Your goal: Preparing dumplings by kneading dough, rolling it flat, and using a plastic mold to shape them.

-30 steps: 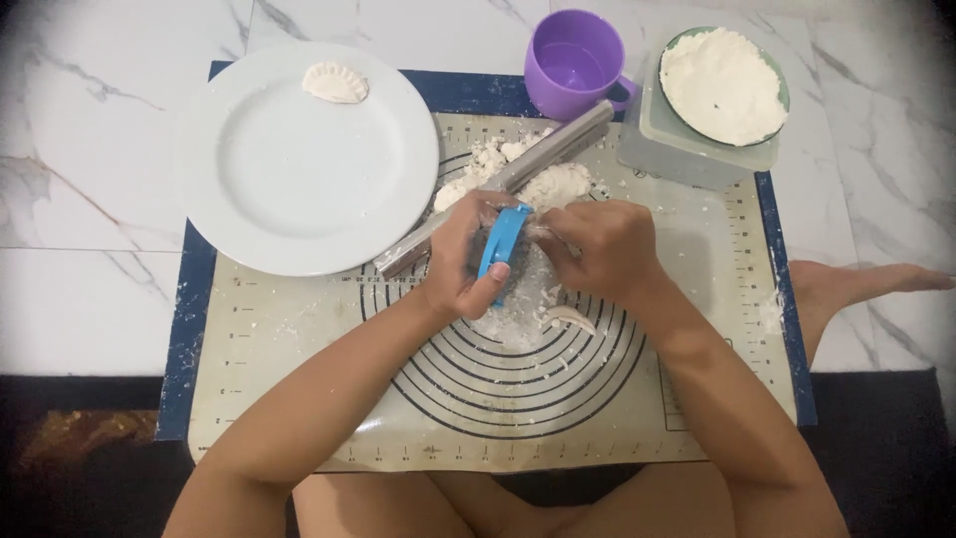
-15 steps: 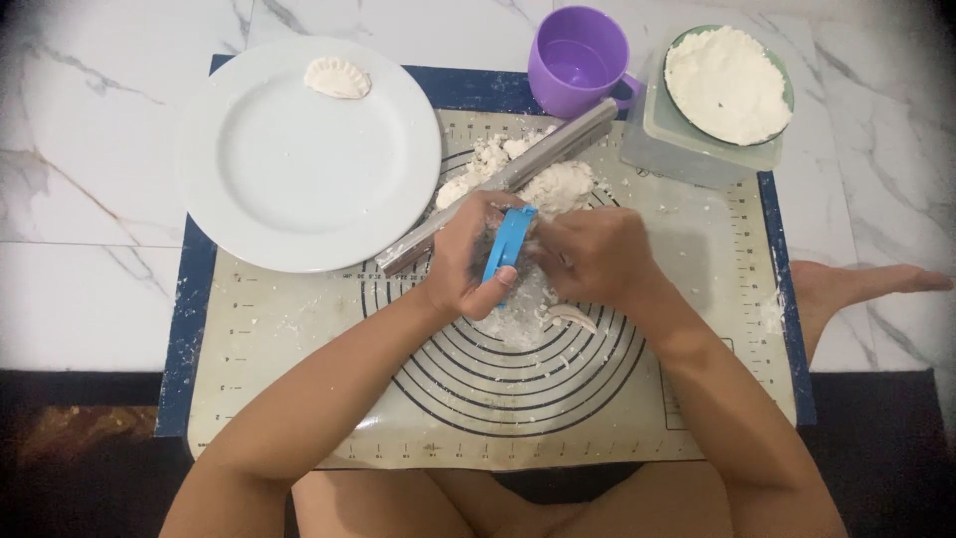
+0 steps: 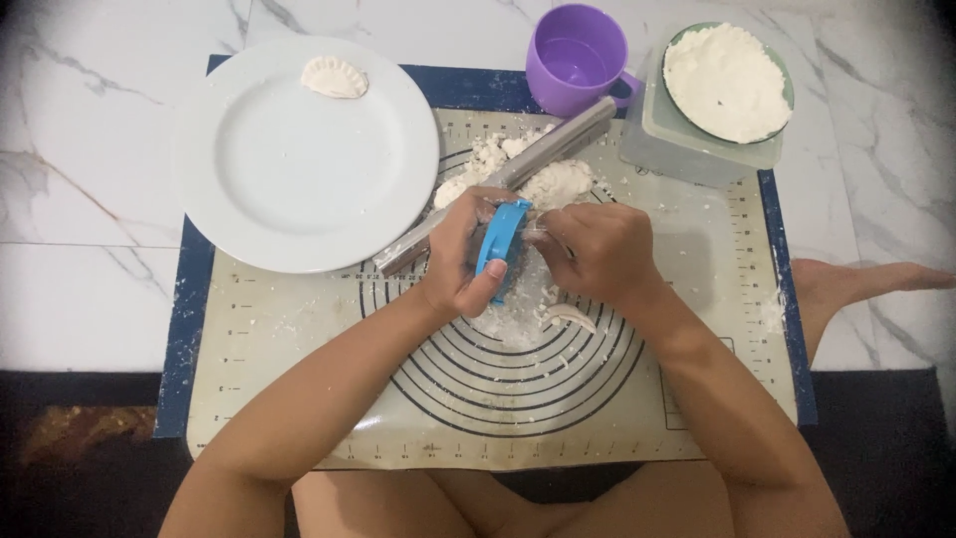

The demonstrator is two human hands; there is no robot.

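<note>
One blue dumpling press (image 3: 501, 239) sits folded over the middle of the baking mat (image 3: 697, 399), with the left hand (image 3: 463, 254) clenched around it. The right hand (image 3: 597, 249) pinches at its edge, fingers curled tight. One finished dumpling (image 3: 335, 77) lies on the single white plate (image 3: 299, 169). One purple cup (image 3: 578, 60), one bowl of flour (image 3: 727, 82) and one metal rolling pin (image 3: 538, 159) stand behind.
</note>
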